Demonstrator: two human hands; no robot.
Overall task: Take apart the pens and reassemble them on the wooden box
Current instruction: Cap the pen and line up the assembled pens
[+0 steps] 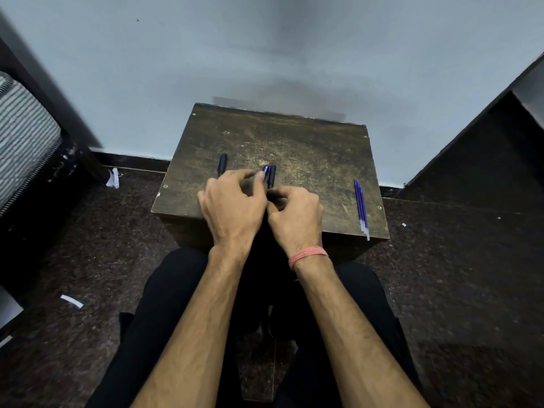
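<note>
A worn wooden box [309,148] stands in front of my knees. My left hand [232,201] and my right hand [297,213] meet at its near middle, both pinched on a dark pen [270,176] whose blue-tipped end sticks out beyond my left fingers. Which part each hand grips is hidden by the fingers. A black pen part [222,164] lies alone just left of my left hand. Blue refills [361,209] lie together near the box's right edge, pointing towards me.
The box stands against a pale wall [265,54] on a dark speckled floor [456,275]. A striped cushion [23,134] is at the left, dark furniture [485,136] at the right. Paper scraps [72,301] lie on the floor at the left.
</note>
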